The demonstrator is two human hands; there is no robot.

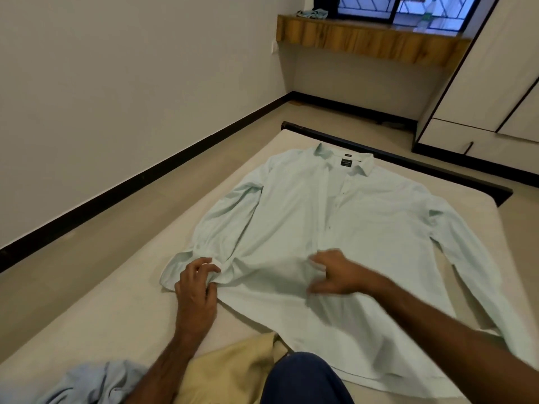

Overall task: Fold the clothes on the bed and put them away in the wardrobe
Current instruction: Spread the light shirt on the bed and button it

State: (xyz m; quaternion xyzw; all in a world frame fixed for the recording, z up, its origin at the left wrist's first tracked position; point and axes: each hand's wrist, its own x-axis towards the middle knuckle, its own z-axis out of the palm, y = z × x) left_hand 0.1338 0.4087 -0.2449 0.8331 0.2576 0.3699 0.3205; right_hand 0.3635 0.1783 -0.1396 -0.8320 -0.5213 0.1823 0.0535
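head view: left grip [196,288] pinches the mint shirt [335,228] on the bed [87,325], right grip [335,275] presses it, fingers relaxed.

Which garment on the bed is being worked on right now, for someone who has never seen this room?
On the bed, find the mint shirt spread flat, front up, collar toward the far edge. The left hand pinches its cuff; the right hand rests on its front. Unlike the crumpled blue cloth and beige garment at the near edge, it lies fully spread with both sleeves out.
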